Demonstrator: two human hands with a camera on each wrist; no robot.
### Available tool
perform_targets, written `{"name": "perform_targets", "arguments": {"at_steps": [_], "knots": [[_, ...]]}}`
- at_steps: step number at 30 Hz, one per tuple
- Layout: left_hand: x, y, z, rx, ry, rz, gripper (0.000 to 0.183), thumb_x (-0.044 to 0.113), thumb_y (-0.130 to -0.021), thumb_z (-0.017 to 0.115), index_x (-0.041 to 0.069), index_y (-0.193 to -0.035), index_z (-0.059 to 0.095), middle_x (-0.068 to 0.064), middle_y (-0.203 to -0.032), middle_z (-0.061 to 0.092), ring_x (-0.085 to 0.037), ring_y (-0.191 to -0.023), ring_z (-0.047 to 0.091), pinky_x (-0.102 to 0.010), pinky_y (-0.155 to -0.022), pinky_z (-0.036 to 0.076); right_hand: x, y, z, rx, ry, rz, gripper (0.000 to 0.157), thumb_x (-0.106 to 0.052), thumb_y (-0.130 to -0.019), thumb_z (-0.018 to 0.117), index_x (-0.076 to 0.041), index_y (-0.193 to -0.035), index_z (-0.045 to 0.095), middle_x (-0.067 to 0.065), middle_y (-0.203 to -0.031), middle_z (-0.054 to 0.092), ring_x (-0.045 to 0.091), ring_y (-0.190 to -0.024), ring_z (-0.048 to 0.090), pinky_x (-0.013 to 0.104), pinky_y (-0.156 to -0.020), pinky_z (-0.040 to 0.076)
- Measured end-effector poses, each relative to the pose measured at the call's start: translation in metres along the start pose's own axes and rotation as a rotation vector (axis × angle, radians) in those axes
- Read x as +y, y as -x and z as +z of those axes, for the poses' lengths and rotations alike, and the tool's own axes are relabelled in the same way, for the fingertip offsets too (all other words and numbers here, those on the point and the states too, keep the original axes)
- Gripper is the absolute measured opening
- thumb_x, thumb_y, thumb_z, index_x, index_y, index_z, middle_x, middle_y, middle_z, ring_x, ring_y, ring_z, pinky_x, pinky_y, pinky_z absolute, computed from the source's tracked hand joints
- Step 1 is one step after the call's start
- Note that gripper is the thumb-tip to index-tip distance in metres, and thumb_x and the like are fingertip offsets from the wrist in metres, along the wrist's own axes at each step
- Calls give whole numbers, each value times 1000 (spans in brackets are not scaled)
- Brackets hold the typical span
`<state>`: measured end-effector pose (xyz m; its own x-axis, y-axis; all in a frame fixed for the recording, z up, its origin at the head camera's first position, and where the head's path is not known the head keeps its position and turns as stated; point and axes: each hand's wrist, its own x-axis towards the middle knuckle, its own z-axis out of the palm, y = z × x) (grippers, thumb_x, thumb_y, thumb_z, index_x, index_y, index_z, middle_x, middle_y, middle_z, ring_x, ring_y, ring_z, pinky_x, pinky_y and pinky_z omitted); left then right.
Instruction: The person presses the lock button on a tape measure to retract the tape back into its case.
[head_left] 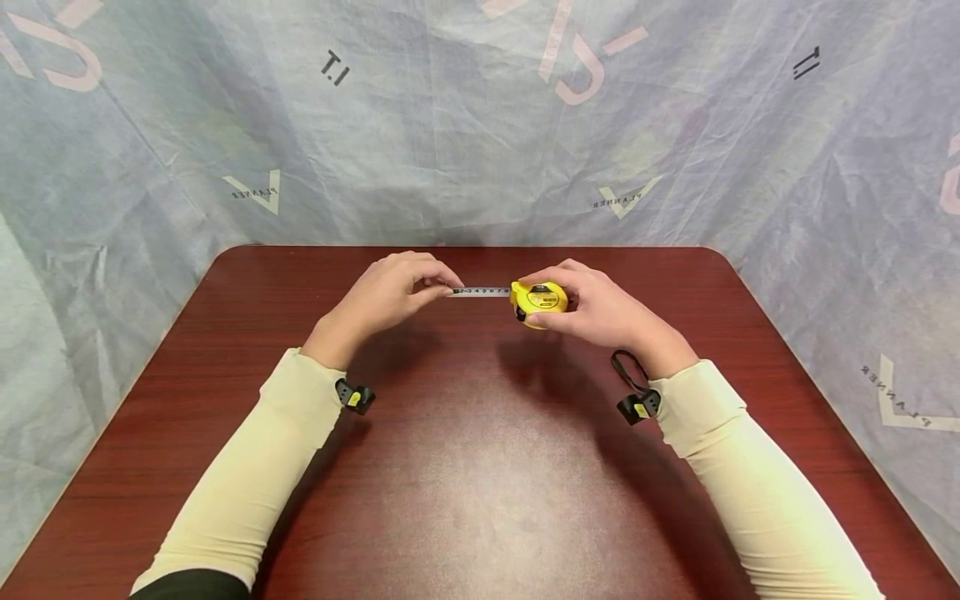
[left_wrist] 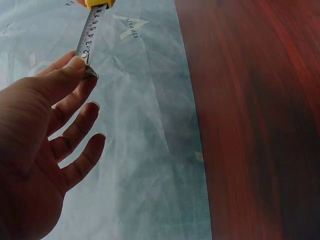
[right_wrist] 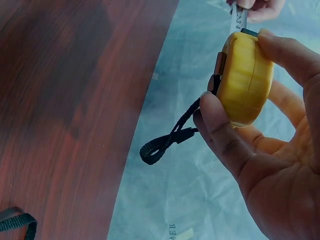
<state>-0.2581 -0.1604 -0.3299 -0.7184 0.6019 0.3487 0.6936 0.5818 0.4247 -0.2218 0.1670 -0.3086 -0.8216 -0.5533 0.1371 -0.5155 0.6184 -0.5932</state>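
A yellow tape measure is held in the right hand, its case gripped between thumb and fingers. From its mouth a short length of metal blade runs straight across to the left hand. In the left wrist view, the thumb and index finger pinch the blade's end hook, while the other fingers are spread and loosely bent. Numbers up to about 8 show on the blade. A black wrist strap dangles from the case in the right wrist view. Both hands are above the table, casting shadows on it.
A dark red wooden table with rounded far corners lies below the hands. Grey printed sheeting hangs behind and at the sides. Small black cameras are worn at both wrists, over cream sleeves.
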Motion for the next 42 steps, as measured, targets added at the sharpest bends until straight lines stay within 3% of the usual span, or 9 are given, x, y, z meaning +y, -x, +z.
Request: {"name": "perform_targets", "arguments": {"at_steps": [34,42], "knots": [[18,-15,19,-16,43,65,15,24,-98,75,24,-112,79,15,-101,68,-7,-88,59,-32,-74,48,-18,-8,12,-18,7,-36,51,-38,-90,83,-23,-135,67,5,-119,58,19,-99,56,37,-78,54],[18,-18,20,-21,41,52,15,23,-98,75,24,-112,79,15,-102,68,-8,-89,59,-33,-73,48,-17,-9,12,-15,18,-31,50,-37,-90,83,-24,-135,66,2,-119,57,17,-99,56,35,-77,54]]}}
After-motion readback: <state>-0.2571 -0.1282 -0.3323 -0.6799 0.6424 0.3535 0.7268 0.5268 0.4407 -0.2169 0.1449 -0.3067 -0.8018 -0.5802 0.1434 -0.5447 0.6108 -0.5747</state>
